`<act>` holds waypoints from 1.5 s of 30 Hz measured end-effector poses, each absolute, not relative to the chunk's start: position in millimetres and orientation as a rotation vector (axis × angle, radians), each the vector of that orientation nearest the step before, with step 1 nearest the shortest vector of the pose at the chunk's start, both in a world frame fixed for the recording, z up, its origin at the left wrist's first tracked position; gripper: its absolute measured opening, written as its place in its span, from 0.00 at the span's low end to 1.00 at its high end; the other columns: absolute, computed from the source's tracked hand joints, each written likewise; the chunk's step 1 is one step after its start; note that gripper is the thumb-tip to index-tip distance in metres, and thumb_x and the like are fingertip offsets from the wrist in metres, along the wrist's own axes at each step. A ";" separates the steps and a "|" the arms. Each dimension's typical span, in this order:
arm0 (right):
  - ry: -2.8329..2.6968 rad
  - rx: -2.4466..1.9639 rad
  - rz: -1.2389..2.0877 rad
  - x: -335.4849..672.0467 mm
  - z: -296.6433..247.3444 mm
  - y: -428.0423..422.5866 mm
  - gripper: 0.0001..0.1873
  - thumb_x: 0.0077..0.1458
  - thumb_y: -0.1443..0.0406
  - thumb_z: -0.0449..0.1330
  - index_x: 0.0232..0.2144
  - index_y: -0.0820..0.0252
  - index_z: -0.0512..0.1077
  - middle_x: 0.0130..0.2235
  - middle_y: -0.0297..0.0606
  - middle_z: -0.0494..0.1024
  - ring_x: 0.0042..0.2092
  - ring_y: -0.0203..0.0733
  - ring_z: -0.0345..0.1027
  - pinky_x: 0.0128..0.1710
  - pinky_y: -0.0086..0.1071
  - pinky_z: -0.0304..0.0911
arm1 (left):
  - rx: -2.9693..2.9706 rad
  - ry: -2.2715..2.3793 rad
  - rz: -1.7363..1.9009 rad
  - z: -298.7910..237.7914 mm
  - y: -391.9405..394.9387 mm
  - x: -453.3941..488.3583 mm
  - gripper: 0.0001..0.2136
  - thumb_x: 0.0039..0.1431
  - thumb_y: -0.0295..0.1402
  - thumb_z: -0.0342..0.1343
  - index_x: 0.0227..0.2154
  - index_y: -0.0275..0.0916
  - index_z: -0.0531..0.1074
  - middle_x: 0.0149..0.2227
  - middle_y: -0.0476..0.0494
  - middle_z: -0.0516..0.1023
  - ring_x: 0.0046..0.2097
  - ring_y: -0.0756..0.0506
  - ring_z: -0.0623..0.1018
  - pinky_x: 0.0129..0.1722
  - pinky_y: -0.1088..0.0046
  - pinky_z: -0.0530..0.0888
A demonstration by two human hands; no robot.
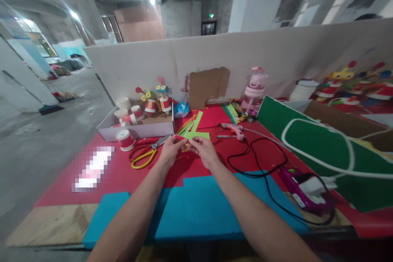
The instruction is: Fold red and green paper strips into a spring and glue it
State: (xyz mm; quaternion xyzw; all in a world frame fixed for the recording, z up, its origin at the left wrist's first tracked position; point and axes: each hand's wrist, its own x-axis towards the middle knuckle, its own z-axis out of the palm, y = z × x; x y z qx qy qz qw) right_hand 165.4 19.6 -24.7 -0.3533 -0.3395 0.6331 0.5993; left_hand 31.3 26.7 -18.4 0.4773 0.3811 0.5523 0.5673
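Over the red tabletop, my left hand point(172, 150) and my right hand point(203, 150) meet with fingertips pinched together. Between them is a small red piece point(181, 137), perhaps paper; its exact shape is partly hidden by the fingers. A bit of yellow shows just below the fingertips, too small to name. Scissors with red and yellow handles point(144, 159) lie beside my left hand. Beyond the hands are light green paper pieces point(199, 135) and a red sheet point(215, 118). A pink glue gun point(233, 130) rests to the right of my right hand.
Back left, an open box point(135, 132) holds paper cups and two cup figures; another cup point(125, 140) stands before it. Blue sheets point(202, 208) cover the near edge. At right are a purple power strip point(302, 190), black cable, green board point(322, 151) and pink bottle point(254, 90).
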 end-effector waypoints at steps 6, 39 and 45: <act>-0.694 -0.770 1.476 162.9 -24.7 19.6 0.18 0.33 0.64 0.72 0.25 0.61 0.67 0.26 0.33 0.77 0.28 0.36 0.74 0.34 0.30 0.73 | 1.040 0.844 1.236 -18.2 26.8 30.9 0.15 0.40 0.35 0.68 0.30 0.33 0.73 0.24 0.50 0.72 0.23 0.55 0.69 0.25 0.79 0.65; -0.883 -0.633 1.578 165.7 -22.4 16.4 0.11 0.36 0.65 0.67 0.27 0.62 0.72 0.28 0.37 0.79 0.30 0.39 0.74 0.37 0.34 0.70 | 0.966 0.823 1.200 -13.3 27.2 28.9 0.11 0.38 0.32 0.67 0.23 0.33 0.71 0.19 0.51 0.70 0.22 0.55 0.68 0.23 0.80 0.64; -0.792 -0.578 1.652 165.7 -30.4 19.1 0.15 0.36 0.61 0.71 0.26 0.61 0.70 0.28 0.36 0.79 0.32 0.38 0.74 0.38 0.34 0.70 | 0.909 0.785 1.157 -12.6 26.7 28.0 0.10 0.38 0.29 0.66 0.23 0.33 0.71 0.18 0.51 0.69 0.21 0.56 0.68 0.23 0.81 0.65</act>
